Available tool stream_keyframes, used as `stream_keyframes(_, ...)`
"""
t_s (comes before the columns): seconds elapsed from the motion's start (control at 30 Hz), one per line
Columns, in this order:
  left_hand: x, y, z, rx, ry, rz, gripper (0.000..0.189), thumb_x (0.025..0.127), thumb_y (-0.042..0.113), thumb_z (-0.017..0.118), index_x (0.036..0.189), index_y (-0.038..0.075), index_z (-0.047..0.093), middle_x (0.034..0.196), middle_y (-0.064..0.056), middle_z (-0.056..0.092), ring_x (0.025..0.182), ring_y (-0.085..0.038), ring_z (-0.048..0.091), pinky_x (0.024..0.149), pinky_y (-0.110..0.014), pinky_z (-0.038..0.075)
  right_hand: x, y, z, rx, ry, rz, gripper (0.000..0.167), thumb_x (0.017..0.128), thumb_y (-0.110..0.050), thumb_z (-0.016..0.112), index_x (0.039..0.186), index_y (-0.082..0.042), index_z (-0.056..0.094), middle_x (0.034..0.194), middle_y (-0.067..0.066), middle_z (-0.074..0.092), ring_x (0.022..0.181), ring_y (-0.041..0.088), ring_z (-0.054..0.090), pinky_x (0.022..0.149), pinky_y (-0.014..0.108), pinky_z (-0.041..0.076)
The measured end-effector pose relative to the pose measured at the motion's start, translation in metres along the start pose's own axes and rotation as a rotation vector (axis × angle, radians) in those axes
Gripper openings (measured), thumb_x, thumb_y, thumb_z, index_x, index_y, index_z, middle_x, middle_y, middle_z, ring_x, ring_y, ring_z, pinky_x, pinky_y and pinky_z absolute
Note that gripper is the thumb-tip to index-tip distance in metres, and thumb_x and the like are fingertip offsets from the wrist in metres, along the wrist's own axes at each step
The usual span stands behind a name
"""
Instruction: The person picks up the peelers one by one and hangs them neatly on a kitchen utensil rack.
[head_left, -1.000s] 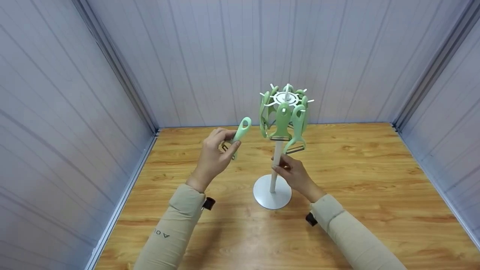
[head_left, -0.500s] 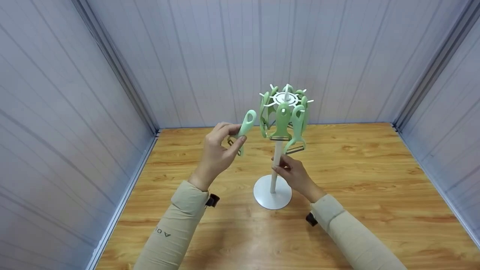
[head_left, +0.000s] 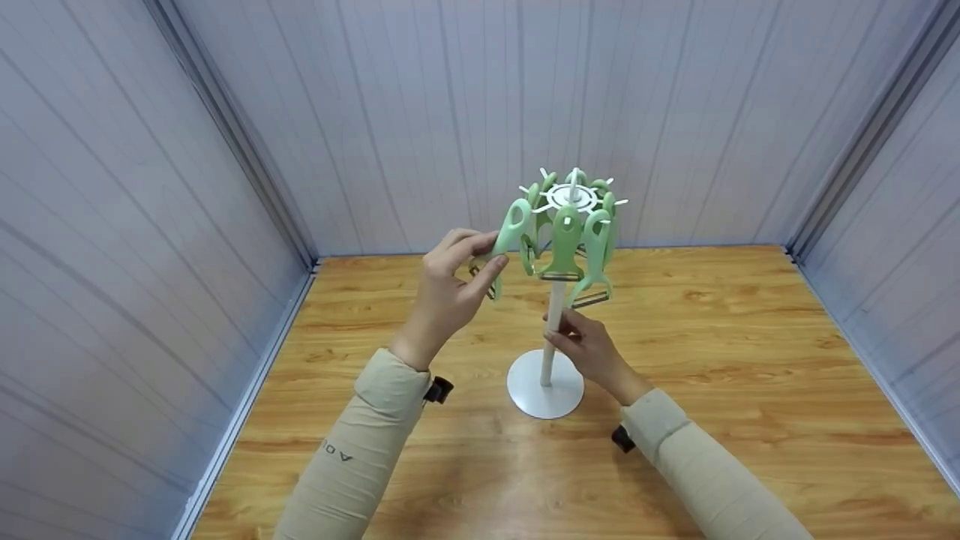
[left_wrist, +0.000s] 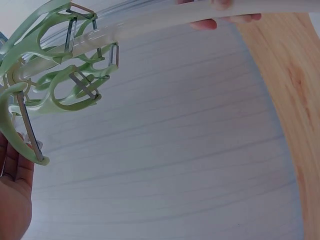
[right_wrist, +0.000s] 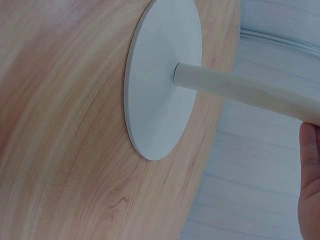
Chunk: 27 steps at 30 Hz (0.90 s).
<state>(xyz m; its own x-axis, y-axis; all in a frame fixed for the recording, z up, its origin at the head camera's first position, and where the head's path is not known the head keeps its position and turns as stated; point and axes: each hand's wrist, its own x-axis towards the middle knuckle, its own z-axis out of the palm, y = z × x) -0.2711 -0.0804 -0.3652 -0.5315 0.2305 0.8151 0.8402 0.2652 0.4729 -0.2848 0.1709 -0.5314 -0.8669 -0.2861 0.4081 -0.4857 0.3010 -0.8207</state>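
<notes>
My left hand (head_left: 450, 281) pinches a light green peeler (head_left: 512, 229) by its handle, the holed end tilted up and to the right. That hole overlaps the left side of the white stand's hook ring (head_left: 571, 197) in the head view. Several green peelers hang around the ring, among them a darker one (head_left: 564, 244) and a lighter one (head_left: 597, 251) at the front. With thumb and fingers, my right hand (head_left: 591, 349) grips the white pole (head_left: 551, 360) below them. In the left wrist view the held peeler's blade (left_wrist: 30, 125) points down beside my fingers.
The stand's round white base (right_wrist: 160, 100) rests flat on the wooden table (head_left: 720, 360). Pale panelled walls (head_left: 420, 112) rise behind the table and along both sides. A small black wrist camera (head_left: 439, 390) sits at my left cuff.
My left hand has moved right and upward with the peeler, bringing its holed end from apart to the ring's left edge. The right hand and the stand have stayed put.
</notes>
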Motion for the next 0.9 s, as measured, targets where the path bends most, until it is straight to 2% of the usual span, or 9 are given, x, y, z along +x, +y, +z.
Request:
stream_keyframes(0.13, 0.002, 0.002, 0.006, -0.006, 0.008, -0.021, 0.028, 0.101, 0.005, 0.078, 0.126, -0.005, 0.077, 0.111, -0.018, 0.075, 0.103, -0.027, 0.074, 0.089, -0.029, 0.062, 0.000, 0.002, 0.000, 0.003, 0.005, -0.021, 0.027, 0.108, -0.005, 0.066, 0.132, 0.008, 0.065, 0.110, 0.019, 0.075, 0.099, 0.015, 0.070, 0.088, 0.020, 0.061)
stream_keyframes(0.3, 0.004, 0.005, 0.013, -0.019, 0.010, -0.053, 0.029, 0.102, 0.007, 0.077, 0.128, -0.005, 0.076, 0.112, -0.018, 0.075, 0.102, -0.027, 0.076, 0.085, -0.026, 0.060, 0.001, 0.004, 0.000, 0.016, 0.011, -0.058, 0.028, 0.107, -0.002, 0.067, 0.131, 0.011, 0.064, 0.110, 0.021, 0.075, 0.099, 0.015, 0.072, 0.085, 0.016, 0.060)
stream_keyframes(0.47, 0.006, 0.008, 0.020, -0.033, -0.003, -0.070, 0.029, 0.102, 0.006, 0.076, 0.128, -0.007, 0.076, 0.113, -0.019, 0.075, 0.103, -0.028, 0.076, 0.089, -0.029, 0.063, 0.001, 0.004, 0.000, 0.019, 0.015, -0.065, 0.026, 0.107, -0.002, 0.067, 0.130, 0.010, 0.065, 0.109, 0.021, 0.075, 0.098, 0.014, 0.072, 0.085, 0.015, 0.060)
stream_keyframes(0.7, 0.004, 0.007, 0.026, -0.035, 0.009, -0.076, 0.027, 0.100, 0.006, 0.079, 0.124, -0.006, 0.078, 0.108, -0.017, 0.078, 0.095, -0.024, 0.076, 0.081, -0.026, 0.062, 0.001, 0.005, 0.002, 0.006, 0.015, -0.099, 0.025, 0.106, -0.001, 0.067, 0.129, 0.009, 0.066, 0.109, 0.021, 0.076, 0.098, 0.017, 0.073, 0.086, 0.018, 0.061)
stream_keyframes(0.9, 0.001, 0.004, 0.025, -0.040, 0.019, -0.083, 0.026, 0.099, 0.007, 0.081, 0.121, -0.005, 0.079, 0.107, -0.017, 0.079, 0.095, -0.026, 0.077, 0.087, -0.034, 0.066, 0.001, 0.005, 0.004, 0.000, 0.007, -0.086, 0.024, 0.107, -0.003, 0.067, 0.129, 0.007, 0.067, 0.110, 0.020, 0.076, 0.099, 0.018, 0.073, 0.088, 0.022, 0.063)
